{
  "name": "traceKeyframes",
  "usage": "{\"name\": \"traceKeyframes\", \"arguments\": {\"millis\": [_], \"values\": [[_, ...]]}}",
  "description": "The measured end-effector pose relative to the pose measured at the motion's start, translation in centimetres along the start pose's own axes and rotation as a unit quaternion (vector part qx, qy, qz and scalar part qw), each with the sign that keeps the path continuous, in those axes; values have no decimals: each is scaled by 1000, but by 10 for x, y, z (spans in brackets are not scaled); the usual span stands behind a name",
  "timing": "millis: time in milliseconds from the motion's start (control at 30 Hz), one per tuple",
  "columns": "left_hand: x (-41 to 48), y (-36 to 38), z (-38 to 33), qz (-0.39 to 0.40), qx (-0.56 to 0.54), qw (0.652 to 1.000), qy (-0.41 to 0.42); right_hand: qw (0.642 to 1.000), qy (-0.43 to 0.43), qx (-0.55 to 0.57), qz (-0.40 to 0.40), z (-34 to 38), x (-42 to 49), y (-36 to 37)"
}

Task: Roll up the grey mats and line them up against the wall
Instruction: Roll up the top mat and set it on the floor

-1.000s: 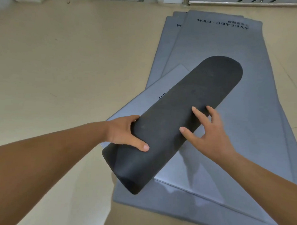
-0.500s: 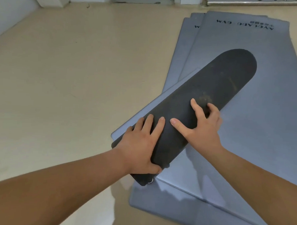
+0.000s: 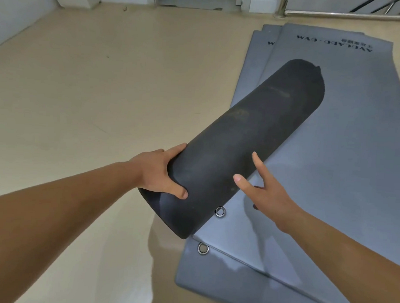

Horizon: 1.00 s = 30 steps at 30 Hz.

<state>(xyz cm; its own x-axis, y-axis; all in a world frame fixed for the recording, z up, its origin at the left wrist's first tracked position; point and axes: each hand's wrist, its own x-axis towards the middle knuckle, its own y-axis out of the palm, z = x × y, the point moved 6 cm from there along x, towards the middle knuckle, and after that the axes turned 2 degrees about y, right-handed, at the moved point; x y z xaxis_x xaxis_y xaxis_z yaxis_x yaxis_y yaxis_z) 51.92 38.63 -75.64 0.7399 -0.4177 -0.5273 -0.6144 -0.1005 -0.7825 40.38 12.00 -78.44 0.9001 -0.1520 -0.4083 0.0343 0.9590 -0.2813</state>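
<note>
Head cam is looking down at a dark roll (image 3: 236, 141), a mat mostly rolled up, lying diagonally across a stack of flat grey mats (image 3: 343, 157) on the beige floor (image 3: 82, 89). Its near end sticks out past the stack's left edge, over the floor. The far end points up and to the right, over the top mat.

Left hand (image 3: 158, 172) has a proper grip on the roll near that close end. The thumb is hooked over the top and the fingers wrap the left side.

Right hand (image 3: 268, 195) is spread out with straight fingers, not grabbing anything. Its thumb and index finger sit right at the roll's right edge. Can't tell if they're actually pressing on it or just grazing it.

One metal eyelet (image 3: 219, 211) shows right where the roll meets the flat part. A second eyelet (image 3: 202, 248) sits in the near corner of a mat lower in the stack. The mats' far ends have dark lettering (image 3: 368, 47), upside down from here.

Wall (image 3: 17, 10) runs along the top left, well away from the roll. A metal railing (image 3: 338, 14) is at the top right.
</note>
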Motion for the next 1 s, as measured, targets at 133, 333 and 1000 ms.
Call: {"name": "traceKeyframes", "arguments": {"millis": [133,333,1000], "values": [[-8,10,-6,-1,2,1000,-9,996,49,67,26,13,2,37],[-34,32,-9,-35,-79,996,-37,994,52,90,-27,13,6,59],[-170,69,185,-117,-432,882,-146,949,-114,-216,200,57,14,251]]}}
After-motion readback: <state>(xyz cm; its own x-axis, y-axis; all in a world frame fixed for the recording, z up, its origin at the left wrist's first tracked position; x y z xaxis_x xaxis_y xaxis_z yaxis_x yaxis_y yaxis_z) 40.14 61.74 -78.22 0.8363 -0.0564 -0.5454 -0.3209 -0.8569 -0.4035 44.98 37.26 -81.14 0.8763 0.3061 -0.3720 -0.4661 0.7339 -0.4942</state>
